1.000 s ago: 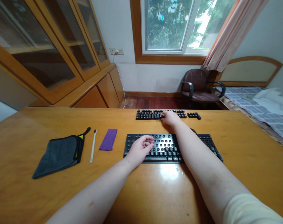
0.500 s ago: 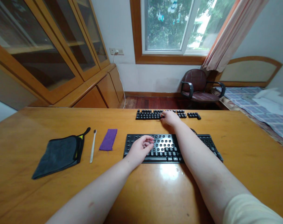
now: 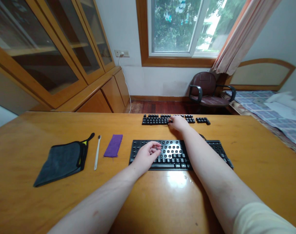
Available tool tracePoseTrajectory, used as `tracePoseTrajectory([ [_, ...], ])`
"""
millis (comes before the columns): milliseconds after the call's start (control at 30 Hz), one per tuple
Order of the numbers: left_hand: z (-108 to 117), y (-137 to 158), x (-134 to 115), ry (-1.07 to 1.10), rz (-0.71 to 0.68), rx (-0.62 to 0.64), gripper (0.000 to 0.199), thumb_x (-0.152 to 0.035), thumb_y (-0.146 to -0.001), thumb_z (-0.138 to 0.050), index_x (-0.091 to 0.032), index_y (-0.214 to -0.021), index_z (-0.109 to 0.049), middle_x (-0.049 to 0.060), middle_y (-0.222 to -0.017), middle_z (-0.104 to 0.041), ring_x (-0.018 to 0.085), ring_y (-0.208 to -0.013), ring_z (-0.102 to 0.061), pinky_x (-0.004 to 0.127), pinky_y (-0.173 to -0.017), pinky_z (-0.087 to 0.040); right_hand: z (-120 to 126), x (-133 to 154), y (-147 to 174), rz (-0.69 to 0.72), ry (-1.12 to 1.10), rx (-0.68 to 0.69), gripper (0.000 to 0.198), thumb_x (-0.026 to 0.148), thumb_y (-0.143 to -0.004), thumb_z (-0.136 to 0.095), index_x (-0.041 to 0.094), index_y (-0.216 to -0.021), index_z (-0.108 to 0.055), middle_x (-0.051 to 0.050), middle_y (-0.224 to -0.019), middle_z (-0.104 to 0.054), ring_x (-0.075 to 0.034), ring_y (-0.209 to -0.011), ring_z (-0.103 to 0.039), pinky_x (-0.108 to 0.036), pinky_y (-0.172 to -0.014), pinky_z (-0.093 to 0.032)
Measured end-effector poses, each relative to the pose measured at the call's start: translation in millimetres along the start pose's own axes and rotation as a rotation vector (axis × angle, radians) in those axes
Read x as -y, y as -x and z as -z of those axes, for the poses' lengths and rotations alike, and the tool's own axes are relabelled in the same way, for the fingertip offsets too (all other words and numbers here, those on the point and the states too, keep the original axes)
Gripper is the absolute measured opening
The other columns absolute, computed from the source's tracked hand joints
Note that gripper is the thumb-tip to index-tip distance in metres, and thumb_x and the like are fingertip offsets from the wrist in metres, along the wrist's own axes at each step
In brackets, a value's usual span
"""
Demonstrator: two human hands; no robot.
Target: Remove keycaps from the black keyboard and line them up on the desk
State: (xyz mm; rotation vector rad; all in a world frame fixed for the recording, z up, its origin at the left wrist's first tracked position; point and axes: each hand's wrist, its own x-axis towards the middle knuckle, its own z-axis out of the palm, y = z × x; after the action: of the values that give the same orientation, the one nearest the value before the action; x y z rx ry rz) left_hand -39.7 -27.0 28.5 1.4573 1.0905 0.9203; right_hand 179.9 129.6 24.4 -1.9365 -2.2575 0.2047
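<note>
A black keyboard [image 3: 171, 165] lies on the wooden desk, with many upper keys bare of caps and caps on its lower rows and right end. Above its left half rests my left hand [image 3: 146, 156], fingers loosely bent and thumb apart, holding nothing that I can see. Loose black keycaps [image 3: 152, 121] are laid out in rows along the desk's far edge. Reaching across the keyboard, my right hand [image 3: 179, 123] pinches a keycap [image 3: 170, 120] among those rows; the fingertips partly cover it. My right forearm hides part of the keyboard's right side.
To the left lie a folded grey cloth [image 3: 61, 162], a white toothbrush [image 3: 97, 154] and a purple cloth [image 3: 113, 146]. Another group of keycaps [image 3: 202, 120] sits at the far right. Beyond the desk [image 3: 255, 169] stand a chair [image 3: 205, 86] and a bed [image 3: 267, 104].
</note>
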Motion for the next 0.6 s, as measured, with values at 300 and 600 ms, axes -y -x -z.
tracePoseTrajectory([
  [300,-0.9,-0.4,-0.2,-0.01,0.007,0.0,0.021,-0.02,-0.076,-0.058,-0.016,-0.097,-0.058,0.006,-0.092,-0.064,0.013,-0.072,-0.058,0.026,-0.068,-0.046,1.8,3.2,0.0,-0.005,0.005,0.002,0.024,0.039,-0.077,-0.059,0.021,-0.092,-0.065,-0.008,-0.095,-0.067,-0.024,-0.089,-0.059,-0.029,-0.072,-0.043],
  [600,-0.7,0.3,-0.4,-0.052,-0.014,0.013,0.021,-0.02,-0.077,-0.057,-0.016,-0.098,-0.058,0.005,-0.092,-0.064,0.013,-0.071,-0.058,0.026,-0.068,-0.046,9.9,3.8,6.2,-0.034,-0.107,-0.116,0.027,0.04,-0.085,-0.05,0.02,-0.094,-0.065,-0.008,-0.093,-0.068,-0.02,-0.084,-0.06,-0.026,-0.069,-0.041],
])
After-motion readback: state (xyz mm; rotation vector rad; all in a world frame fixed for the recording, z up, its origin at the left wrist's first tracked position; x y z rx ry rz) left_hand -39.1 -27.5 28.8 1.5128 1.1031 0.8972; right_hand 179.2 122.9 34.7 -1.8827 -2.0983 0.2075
